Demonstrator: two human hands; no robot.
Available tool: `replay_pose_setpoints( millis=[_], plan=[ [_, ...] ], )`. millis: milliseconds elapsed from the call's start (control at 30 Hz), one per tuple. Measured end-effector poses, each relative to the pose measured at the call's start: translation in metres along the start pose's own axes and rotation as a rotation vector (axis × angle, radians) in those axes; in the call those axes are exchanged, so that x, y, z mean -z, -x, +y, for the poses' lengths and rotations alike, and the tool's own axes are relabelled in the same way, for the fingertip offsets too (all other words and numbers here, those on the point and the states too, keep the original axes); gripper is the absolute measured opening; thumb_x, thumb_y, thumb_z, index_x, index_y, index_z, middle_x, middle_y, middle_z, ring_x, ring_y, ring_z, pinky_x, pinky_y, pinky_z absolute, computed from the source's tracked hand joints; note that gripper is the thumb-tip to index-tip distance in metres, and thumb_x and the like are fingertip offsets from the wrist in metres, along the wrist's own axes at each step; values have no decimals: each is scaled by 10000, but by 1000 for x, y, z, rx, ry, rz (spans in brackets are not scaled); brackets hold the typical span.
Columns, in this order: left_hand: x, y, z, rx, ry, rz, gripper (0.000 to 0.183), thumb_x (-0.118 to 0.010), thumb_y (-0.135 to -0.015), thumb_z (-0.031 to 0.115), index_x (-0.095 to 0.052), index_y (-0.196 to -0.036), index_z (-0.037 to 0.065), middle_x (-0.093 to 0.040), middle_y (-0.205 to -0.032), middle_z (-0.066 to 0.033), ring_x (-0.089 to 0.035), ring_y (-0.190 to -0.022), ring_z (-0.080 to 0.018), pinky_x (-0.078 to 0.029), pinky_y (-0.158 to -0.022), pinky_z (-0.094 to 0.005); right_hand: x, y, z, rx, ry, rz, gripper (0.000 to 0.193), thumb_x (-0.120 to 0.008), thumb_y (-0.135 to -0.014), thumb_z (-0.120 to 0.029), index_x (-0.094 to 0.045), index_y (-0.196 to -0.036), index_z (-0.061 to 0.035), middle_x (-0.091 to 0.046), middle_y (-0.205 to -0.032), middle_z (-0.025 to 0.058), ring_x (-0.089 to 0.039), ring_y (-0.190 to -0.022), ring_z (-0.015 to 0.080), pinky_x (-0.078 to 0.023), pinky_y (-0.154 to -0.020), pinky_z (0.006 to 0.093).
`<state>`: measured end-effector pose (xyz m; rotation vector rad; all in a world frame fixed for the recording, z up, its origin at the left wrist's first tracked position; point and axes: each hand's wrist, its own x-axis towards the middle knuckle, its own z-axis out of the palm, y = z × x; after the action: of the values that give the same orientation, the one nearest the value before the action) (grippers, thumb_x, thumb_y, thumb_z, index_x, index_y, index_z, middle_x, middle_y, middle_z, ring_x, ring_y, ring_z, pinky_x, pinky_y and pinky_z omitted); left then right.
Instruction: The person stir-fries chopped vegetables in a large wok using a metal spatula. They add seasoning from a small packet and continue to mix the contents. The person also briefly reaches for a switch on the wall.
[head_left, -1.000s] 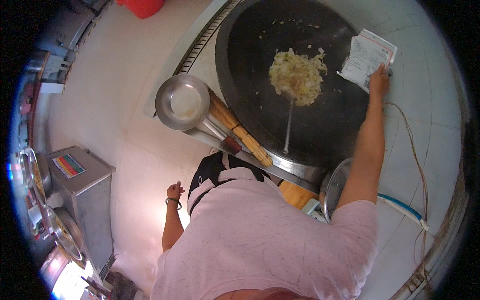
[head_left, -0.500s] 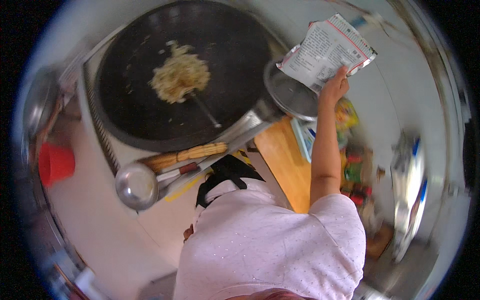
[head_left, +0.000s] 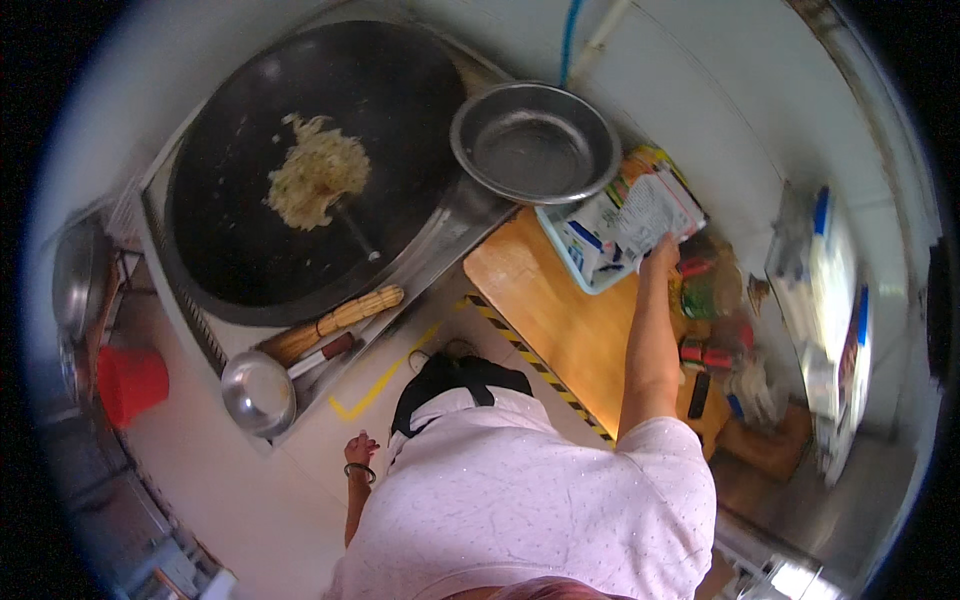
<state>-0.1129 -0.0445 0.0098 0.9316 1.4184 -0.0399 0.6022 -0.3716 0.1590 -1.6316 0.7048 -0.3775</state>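
Observation:
My right hand grips the edge of a white and silver foil seasoning packet. The packet lies over a light blue tray that holds other packets. My left hand, with a bracelet at the wrist, hangs low beside my body, fingers loosely apart and nothing visible in it. At the far left, a large black wok holds a heap of pale shredded food. A metal utensil's handle sticks out of the heap.
Between wok and tray stands a metal basin. A bamboo brush and a metal ladle lie along the stove's front edge. The wooden counter carries jars on its right. A red bucket stands at left.
My right hand has brought the packet from above the basin down and nearer, over the tray. My left hand has come into fuller view. The view has shifted rightward.

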Motion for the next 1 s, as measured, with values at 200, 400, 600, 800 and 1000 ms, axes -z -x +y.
replay_pose_setpoints(
  millis=[200,400,600,800,1000],
  plan=[
    [-9,54,-26,-13,-158,117,396,-596,-788,413,-580,-792,17,-609,-634,-69,-609,-556,-155,-448,-475,-269,4,-50,100,-461,-213,-447,348,-417,-857,-218,-408,-1165,-55,-456,-1160,124,-472,-989,304,-431,-769,470],
    [57,71,-140,145,-144,373,419,-617,-766,394,-592,-804,-22,-624,-643,-98,-605,-550,-184,-488,-536,-313,43,5,107,-57,498,-472,320,-430,-850,-256,-504,-1074,-39,-538,-1011,119,-517,-895,270,-452,-719,411],
    [147,61,-184,51,-124,627,391,-580,-774,404,-613,-736,16,-622,-614,-115,-610,-577,-214,-487,-623,-340,89,147,81,616,1143,-250,344,-442,-844,-295,-600,-982,-23,-619,-863,114,-562,-800,235,-473,-668,351],
    [288,-22,-112,-146,-79,768,332,-534,-803,334,-590,-760,9,-624,-739,-142,-598,-727,-294,-464,-674,-390,104,251,183,884,1370,-522,171,-510,-790,-199,-616,-860,-84,-615,-829,70,-574,-728,173,-454,-620,318],
    [376,-137,-7,-596,80,593,245,-462,-830,252,-582,-844,39,-597,-878,-156,-550,-858,-321,-446,-750,-377,138,445,219,476,1296,-1507,114,-559,-715,-171,-604,-758,-75,-610,-720,68,-576,-681,202,-452,-602,325]
  ],
)
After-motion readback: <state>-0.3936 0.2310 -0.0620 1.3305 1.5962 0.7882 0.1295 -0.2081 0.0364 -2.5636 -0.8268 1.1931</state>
